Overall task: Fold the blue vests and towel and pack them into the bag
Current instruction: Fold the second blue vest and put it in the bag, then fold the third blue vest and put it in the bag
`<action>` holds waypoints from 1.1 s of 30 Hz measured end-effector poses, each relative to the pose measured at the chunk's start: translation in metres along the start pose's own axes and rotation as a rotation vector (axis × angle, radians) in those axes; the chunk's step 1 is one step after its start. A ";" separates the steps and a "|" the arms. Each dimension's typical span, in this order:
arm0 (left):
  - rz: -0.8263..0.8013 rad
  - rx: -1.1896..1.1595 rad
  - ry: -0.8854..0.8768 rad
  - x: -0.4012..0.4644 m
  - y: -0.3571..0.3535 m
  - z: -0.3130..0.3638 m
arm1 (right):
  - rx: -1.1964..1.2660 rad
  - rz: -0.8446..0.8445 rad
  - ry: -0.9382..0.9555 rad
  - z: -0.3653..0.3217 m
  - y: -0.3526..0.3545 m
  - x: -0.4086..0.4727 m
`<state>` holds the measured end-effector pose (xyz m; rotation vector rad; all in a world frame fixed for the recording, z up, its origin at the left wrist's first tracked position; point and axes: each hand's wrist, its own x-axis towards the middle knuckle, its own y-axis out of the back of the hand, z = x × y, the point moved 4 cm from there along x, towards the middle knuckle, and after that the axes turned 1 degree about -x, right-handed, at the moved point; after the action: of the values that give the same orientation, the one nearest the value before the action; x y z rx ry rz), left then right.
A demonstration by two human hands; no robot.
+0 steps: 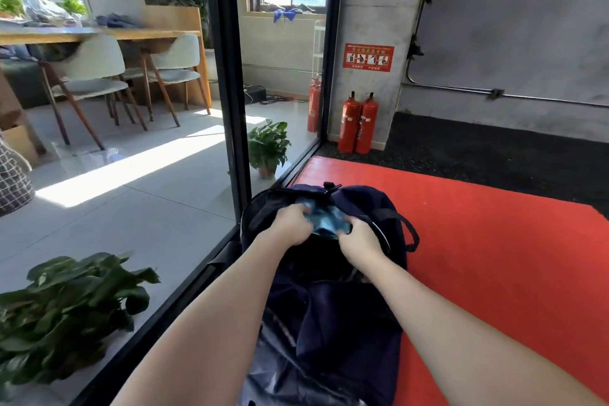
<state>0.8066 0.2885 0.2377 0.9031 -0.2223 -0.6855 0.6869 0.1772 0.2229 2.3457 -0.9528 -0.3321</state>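
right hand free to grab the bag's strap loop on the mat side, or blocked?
Probably not free yet: the right hand is curled round the blue fabric in the bag opening, as is the left hand. The strap loop lies unobstructed just to its right on the red mat.

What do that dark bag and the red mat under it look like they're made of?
The bag looks like soft navy woven fabric, perhaps nylon or canvas: it sags and creases, with a faint sheen low down. The mat looks like padded foam in smooth red vinyl, judging by its flat surface and thick edge; the filling is hidden.
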 end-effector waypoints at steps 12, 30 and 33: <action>0.156 0.200 -0.053 -0.016 0.005 0.014 | -0.124 -0.185 0.084 -0.010 0.030 -0.028; 0.010 0.051 -0.690 -0.265 -0.158 0.362 | 0.033 0.334 -0.139 0.159 0.390 -0.284; -0.090 0.053 -0.782 -0.320 -0.216 0.413 | 0.020 0.427 -0.228 0.212 0.442 -0.350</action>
<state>0.2755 0.1319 0.3541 0.6596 -0.9008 -1.1007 0.1012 0.0784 0.3217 2.0787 -1.5348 -0.4210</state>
